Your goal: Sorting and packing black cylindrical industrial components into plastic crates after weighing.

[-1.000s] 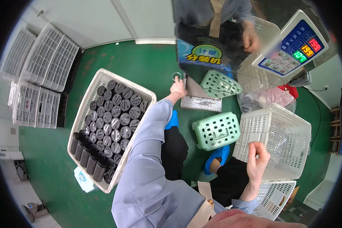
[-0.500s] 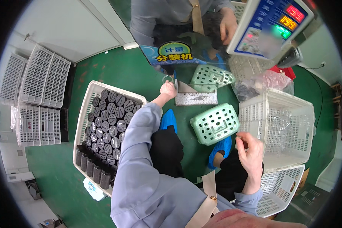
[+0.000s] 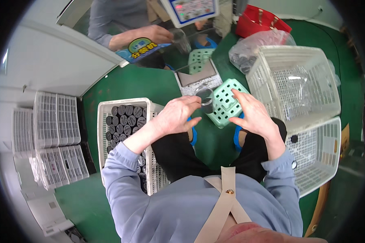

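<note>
My left hand (image 3: pixel 177 114) has its fingers on a clear cylindrical container (image 3: pixel 205 101), gripping it by its near left side; the lower part looks dark, and its contents are unclear. My right hand (image 3: pixel 251 113) is open to the right of the container, fingers curved and apart, over the edge of a mint-green perforated plastic basket (image 3: pixel 222 111). Behind the container is a metal tray (image 3: pixel 196 87) at the foot of a machine (image 3: pixel 150 56) with a glossy reflective front and a control panel (image 3: pixel 190 10).
A white crate (image 3: pixel 149 103) of black-lidded cylinders stands left. Stacked white crates (image 3: pixel 59 119) are far left. Two white crates (image 3: pixel 320 58) (image 3: pixel 316 178) are right. A plastic bag (image 3: pixel 271 37) and red bag (image 3: pixel 245 24) lie behind; a cable (image 3: pixel 337 48) runs along the right.
My left hand has pulled back from the machine's tray with the clear container. My right hand has moved forward and opened toward it. The view has shifted.
</note>
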### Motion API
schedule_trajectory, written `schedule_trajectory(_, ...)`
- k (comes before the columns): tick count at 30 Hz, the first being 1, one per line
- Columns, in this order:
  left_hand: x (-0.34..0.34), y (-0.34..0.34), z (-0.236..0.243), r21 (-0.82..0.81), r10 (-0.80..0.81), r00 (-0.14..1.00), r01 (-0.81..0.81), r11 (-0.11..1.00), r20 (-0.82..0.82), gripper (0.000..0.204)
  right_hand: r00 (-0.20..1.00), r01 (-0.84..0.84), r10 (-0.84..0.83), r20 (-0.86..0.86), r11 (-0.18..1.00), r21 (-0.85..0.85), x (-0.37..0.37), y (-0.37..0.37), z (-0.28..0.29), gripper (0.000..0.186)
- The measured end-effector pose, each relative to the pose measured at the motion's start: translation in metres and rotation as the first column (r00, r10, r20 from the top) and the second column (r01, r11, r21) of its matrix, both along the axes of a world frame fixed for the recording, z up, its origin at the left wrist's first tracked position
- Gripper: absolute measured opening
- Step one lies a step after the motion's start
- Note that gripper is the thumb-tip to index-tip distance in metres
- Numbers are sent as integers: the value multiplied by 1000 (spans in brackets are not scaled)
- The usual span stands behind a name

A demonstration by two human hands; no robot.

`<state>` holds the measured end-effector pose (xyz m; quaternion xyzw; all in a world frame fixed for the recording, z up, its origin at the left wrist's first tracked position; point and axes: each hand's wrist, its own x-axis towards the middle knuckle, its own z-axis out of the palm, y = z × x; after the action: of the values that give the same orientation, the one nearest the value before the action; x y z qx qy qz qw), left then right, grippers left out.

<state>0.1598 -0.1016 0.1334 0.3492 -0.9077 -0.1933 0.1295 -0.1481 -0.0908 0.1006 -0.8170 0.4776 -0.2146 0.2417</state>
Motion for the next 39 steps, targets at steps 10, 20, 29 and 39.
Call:
schedule_trajectory(10, -49, 42, -2, -396, -191, 955, 88, 914, -229, 54, 933, 23, 48, 355, 981, -192, 14, 7, 4, 65)
schedule_trajectory(20, -95, 53, -72, 159, 318, 630, -297, 942, -708, 105, 897, -114, 211, 389, 959, -258, 33, 13, -3, 66)
schedule_trajectory(29, -93, 56, -88, 174, 410, 589, -416, 893, -696, 78, 965, -91, 122, 234, 986, -139, 33, 19, -12, 58)
schedule_trajectory(39, -96, 51, -112, 439, 636, 499, -463, 770, -589, 74, 959, -153, 169, -229, 984, 87, 23, 8, -20, 57)
